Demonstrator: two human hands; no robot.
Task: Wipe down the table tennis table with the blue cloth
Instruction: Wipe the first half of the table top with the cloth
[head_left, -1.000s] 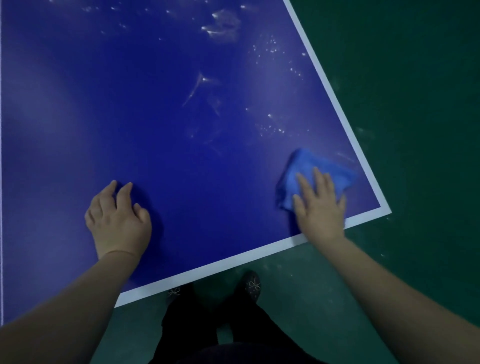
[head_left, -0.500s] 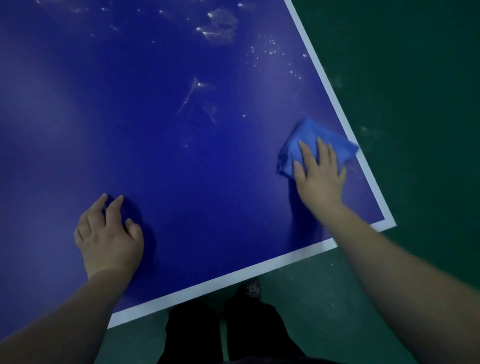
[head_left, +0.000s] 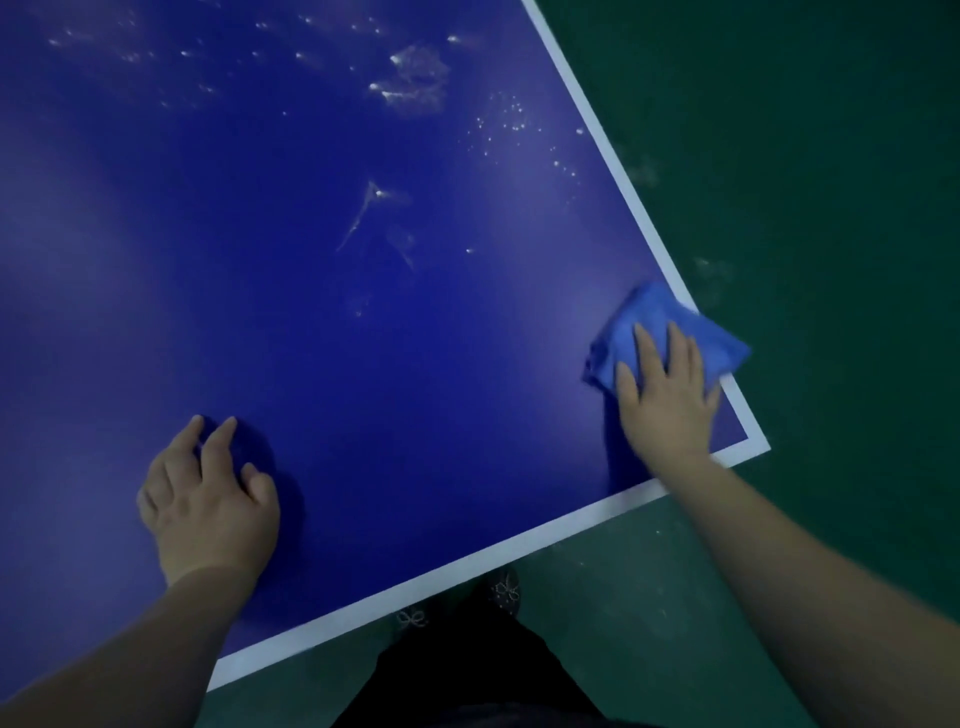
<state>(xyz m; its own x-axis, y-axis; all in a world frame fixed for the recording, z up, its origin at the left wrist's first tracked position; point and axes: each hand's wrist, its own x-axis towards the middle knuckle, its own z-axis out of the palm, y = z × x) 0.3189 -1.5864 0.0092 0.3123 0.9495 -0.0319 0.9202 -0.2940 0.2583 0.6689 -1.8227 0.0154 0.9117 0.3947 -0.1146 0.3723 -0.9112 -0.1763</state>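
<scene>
- The right hand lay flat on the blue cloth, fingers straight and close together. It pressed down on the cloth rather than gripping it.
- The cloth sat bunched under and ahead of those fingers, at the right-hand side of the surface and just ahead of the near corner.
- Its long axis ran crosswise to the fingers, from the thumb side out past the little finger.
- Its outer corner pointed away from the hand, across the white border line, and stuck out over the green floor.
- A second corner pointed forward beyond the fingertips, along that same border.
- The left hand was well apart from the cloth, off to the thumb side of the right hand.
- It held nothing. Its fingers were spread and lightly bent, with the tips resting on the bare blue surface.
- Far ahead of both hands, pale wet smears and droplets glinted on the surface.
- A thin streak lay closer in, ahead of the gap between the two hands.
- Behind the wrists, past the near edge of the surface, dark trousers and a patterned shoe showed on the floor.
</scene>
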